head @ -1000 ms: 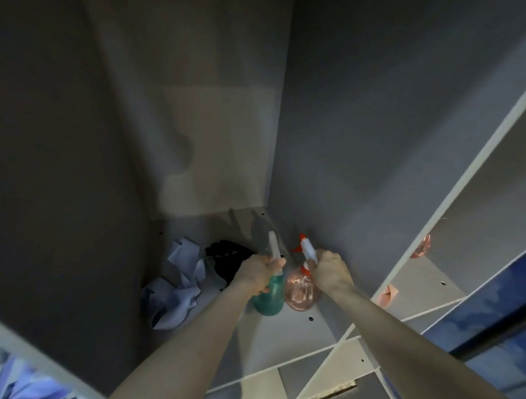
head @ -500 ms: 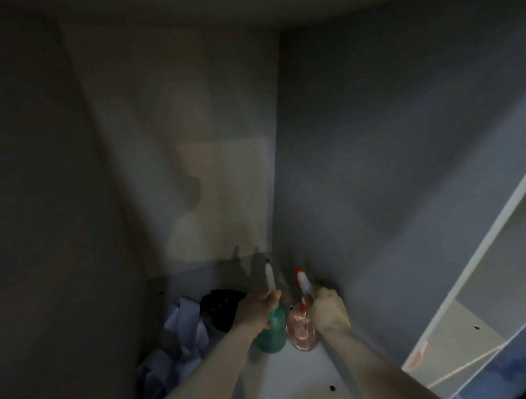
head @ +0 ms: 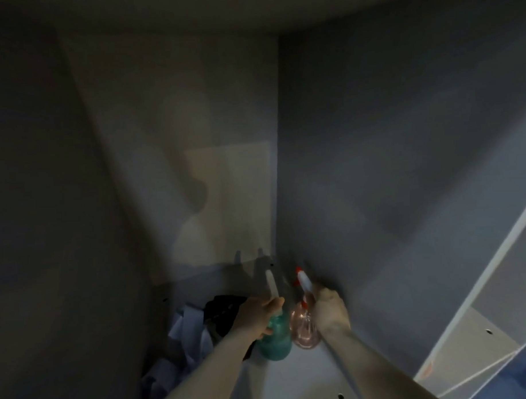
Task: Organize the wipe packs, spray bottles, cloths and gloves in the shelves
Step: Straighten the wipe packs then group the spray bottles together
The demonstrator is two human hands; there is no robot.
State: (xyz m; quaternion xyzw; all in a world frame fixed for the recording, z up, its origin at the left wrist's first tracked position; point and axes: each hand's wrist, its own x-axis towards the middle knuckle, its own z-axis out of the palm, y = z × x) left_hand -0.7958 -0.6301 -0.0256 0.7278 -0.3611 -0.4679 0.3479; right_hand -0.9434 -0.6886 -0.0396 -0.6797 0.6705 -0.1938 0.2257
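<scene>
So, inside the dim shelf compartment (head: 306,374) you had crumpled pale cloths (head: 186,330) and a black bundle (head: 222,309) crowding the left, just beside your left hand (head: 255,314), which gripped the teal spray bottle (head: 275,339). Your right hand (head: 331,312) gripped the pink spray bottle (head: 302,326). Both bottles stood approx. upright, touching, near the back-right corner, nozzles aimed at the back wall.

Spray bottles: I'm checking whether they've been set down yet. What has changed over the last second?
Both hands carried the bottles deeper into the shelf corner. The left hand still grips the green bottle, the right hand the pink bottle; neither is released. The cloths lie unmoved at left.
</scene>
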